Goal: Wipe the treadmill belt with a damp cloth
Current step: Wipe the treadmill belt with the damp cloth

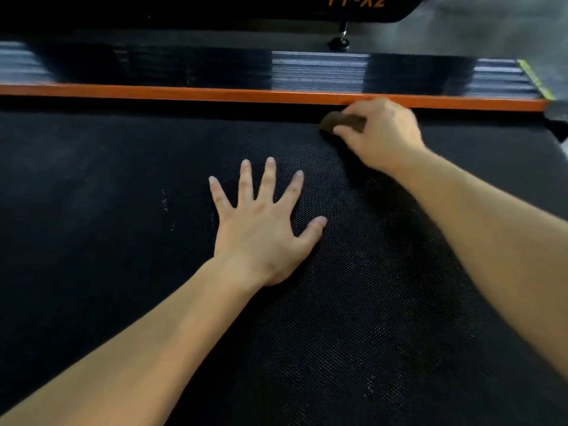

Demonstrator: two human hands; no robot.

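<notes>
**At the belt's far edge: wiping along the rail**

On the belt (353, 302), the step in hand looks to be the strip against the orange rail (215, 94).

To do it well:
- Make overlapping passes parallel to the rail, then work toward the near side, so no band of the textured surface is skipped.
- Note: the left hand (264, 229) lies flat on the belt, fingers straight and spread, holding nothing. It serves as a brace and would likely stop the belt sliding under the stroke.
- Note: the right hand (381, 133) is curled over the cloth (341, 121), gripping it and pressing it to the belt just beside the rail.
- Firm, even pressure is advised, since the dimples probably trap dust. Refold the cloth when a face gets dirty.

Appearance:
- The belt is black, matte and finely dimpled. Pale specks and a faint streak show to the left of the left hand, and that patch probably wants a pass.
- The cloth is dark brown and bunched small, mostly hidden under the fingers. Whether it is damp cannot be told.
</notes>
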